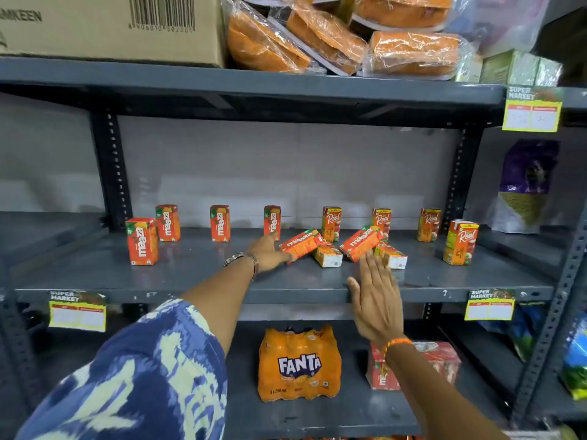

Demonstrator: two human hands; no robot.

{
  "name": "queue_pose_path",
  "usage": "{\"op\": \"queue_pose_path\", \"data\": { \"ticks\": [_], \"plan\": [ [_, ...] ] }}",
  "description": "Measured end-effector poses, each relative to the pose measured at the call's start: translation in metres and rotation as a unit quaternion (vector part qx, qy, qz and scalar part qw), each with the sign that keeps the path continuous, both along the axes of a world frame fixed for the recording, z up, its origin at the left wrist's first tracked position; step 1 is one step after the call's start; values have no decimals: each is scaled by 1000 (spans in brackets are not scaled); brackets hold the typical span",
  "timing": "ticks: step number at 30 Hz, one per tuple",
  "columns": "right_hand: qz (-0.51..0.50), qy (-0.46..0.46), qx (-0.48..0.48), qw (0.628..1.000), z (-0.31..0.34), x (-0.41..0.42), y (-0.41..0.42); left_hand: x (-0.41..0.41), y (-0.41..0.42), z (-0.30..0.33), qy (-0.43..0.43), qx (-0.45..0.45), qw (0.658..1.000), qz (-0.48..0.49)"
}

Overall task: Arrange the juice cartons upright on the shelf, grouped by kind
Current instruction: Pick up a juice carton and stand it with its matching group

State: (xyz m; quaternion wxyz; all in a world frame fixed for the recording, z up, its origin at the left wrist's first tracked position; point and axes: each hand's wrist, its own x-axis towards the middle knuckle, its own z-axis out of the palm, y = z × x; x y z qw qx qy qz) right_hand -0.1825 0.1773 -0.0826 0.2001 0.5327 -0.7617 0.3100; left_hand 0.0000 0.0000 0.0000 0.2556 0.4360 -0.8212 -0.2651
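On the grey middle shelf, several red Maaza cartons stand upright at the left, the nearest one in front. Several orange Real cartons stand at the right, one near the front. In the middle, a Maaza carton lies tilted on a fallen Real carton. A second Maaza carton leans on another fallen Real carton. My left hand touches the near end of the first tilted Maaza carton. My right hand hovers flat and open just in front of the second.
A Fanta multipack and a red pack sit on the shelf below. A cardboard box and wrapped orange packs fill the shelf above. Price tags hang on the shelf edge. Steel uprights flank the bay.
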Motion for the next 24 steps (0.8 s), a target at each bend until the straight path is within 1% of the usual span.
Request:
{"op": "queue_pose_path", "data": {
  "ticks": [2,4,9,11,15,17,20,24],
  "plan": [
    [-31,5,-23,999,-2,1,-2,-11,-2,-1,12,18,1000,-4],
    [-49,33,-40,997,-8,1,-6,-21,-5,-6,22,15,1000,-4],
    [-56,57,-69,994,-12,-6,-11,-25,-16,-9,52,-43,996,53],
    [-55,54,-77,994,-14,-6,-12,-21,-13,-5,93,-73,988,100],
    [-48,54,-91,993,-15,-6,-13,-9,4,4,234,-114,951,170],
    [-50,52,-86,994,-15,-7,-13,-2,21,12,279,-170,925,193],
    [-48,52,-77,995,-15,-7,-13,8,50,26,335,-254,877,234],
    [-48,50,-74,995,-15,-7,-12,18,78,25,392,-325,822,255]
  ]
}}
